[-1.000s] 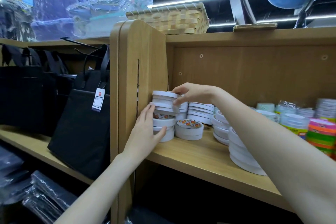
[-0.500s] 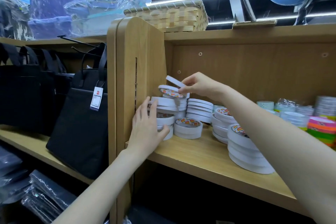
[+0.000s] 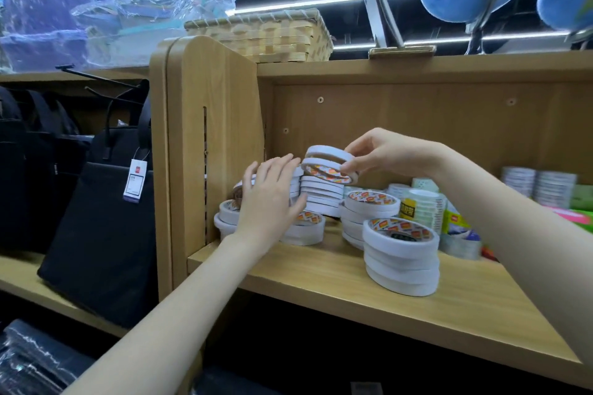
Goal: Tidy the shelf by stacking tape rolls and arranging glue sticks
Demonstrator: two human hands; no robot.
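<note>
- Two thin tape rolls are pinched together by the right hand, tilted, just above the back stack of about six white rolls.
- The left hand, fingers straight and spread, presses flat against the corner stack left of the back stack; its roll count is hidden.
- The two hands are close but apart.
- In front of the back stack: a short stack; to its right, two taller stacks and, about four rolls each.
- All sit on one wooden shelf.
</note>
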